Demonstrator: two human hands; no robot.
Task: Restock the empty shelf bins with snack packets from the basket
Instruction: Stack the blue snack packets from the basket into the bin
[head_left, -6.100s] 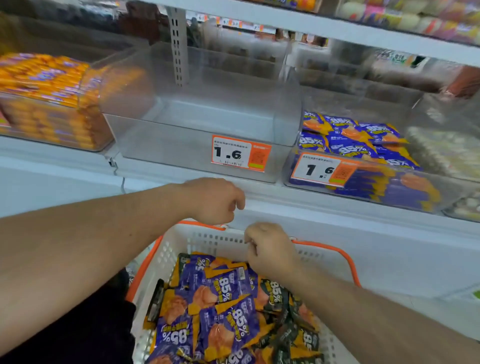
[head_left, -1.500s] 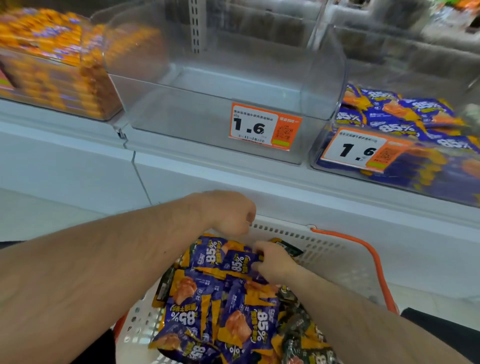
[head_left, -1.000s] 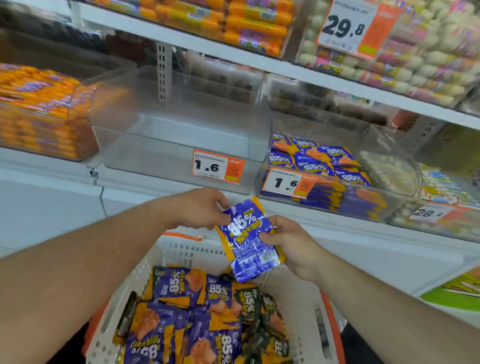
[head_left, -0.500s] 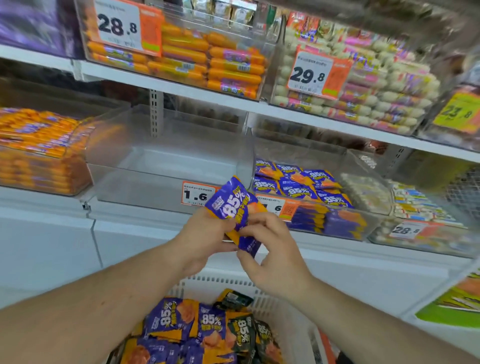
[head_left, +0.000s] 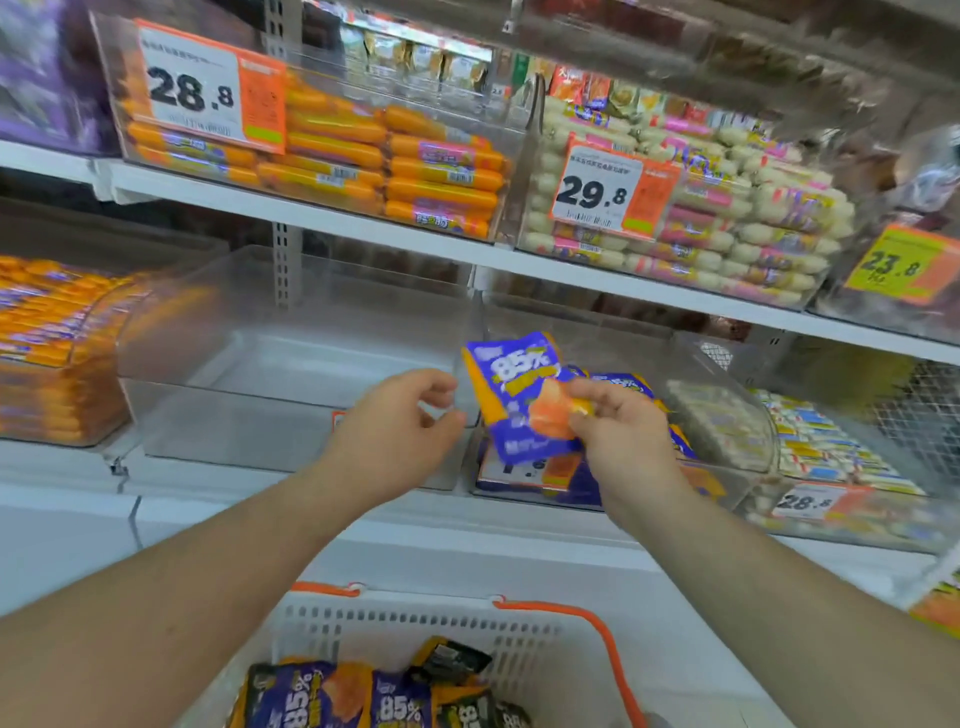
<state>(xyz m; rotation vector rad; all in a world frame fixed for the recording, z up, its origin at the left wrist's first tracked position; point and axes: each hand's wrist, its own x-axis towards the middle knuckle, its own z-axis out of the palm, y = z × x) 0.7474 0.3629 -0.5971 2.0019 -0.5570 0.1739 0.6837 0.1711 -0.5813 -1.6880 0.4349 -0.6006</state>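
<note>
One packet (head_left: 522, 400), purple and orange and marked "85%", is now pinched at its lower edge by the right hand (head_left: 621, 441) alone, mid-frame, in front of the wall between the empty bin (head_left: 291, 395) and the part-filled bin (head_left: 727, 483) to its right. Half a second ago both hands held it lower down; the left hand (head_left: 395, 436) has let go and hangs beside it, fingers loosely curled on nothing. The handover looks finished, so dropping it into a bin seems next. More "85%" packets lie in the basket (head_left: 415, 618) at the bottom. Tags above read "28.8", "29.8", "23.8"; lower right, "28.8".
</note>
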